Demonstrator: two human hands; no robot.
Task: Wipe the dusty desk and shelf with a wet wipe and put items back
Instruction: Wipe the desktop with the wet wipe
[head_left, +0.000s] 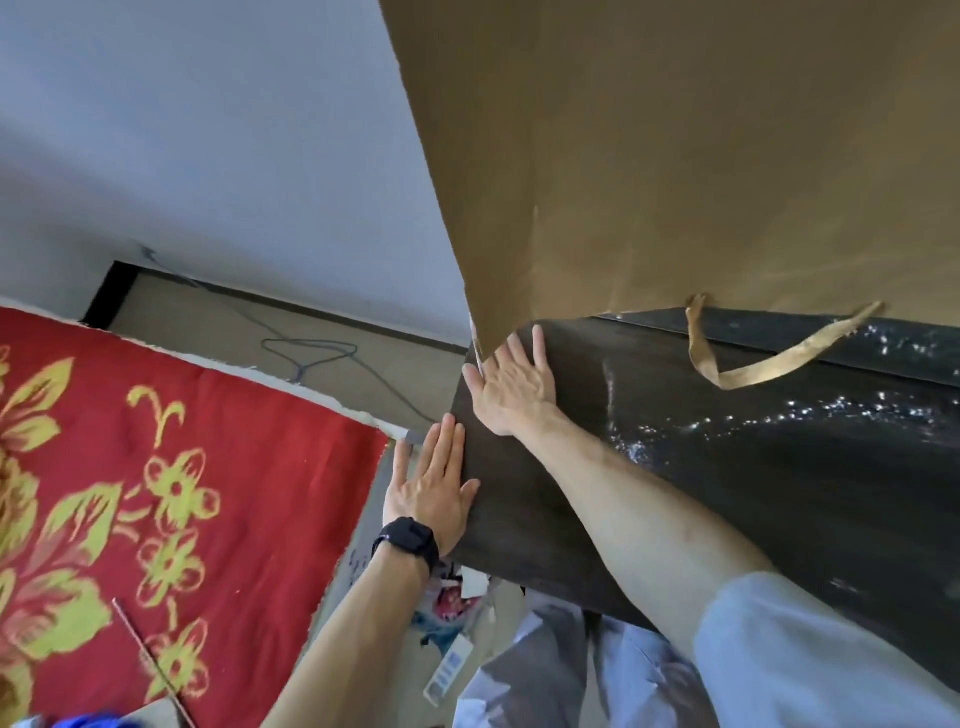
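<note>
The dark desk top (753, 509) fills the right side, with shiny wet streaks and droplets toward the back. A big brown paper bag (675, 156) with a ribbon handle (769, 364) stands on the desk's far left corner. My right hand (511, 384) lies flat, palm down, on the desk at the bag's lower corner. A thin white strip (477, 348) shows by its thumb; whether it is a wipe or the bag's edge is unclear. My left hand (434, 483), with a black watch on the wrist, lies flat against the desk's left edge.
A red cloth with yellow flowers (156, 493) covers the surface to the left. A blue cable (311, 353) lies on the floor by the white wall. Small packets and papers (452, 623) lie below the desk's near corner, by my legs.
</note>
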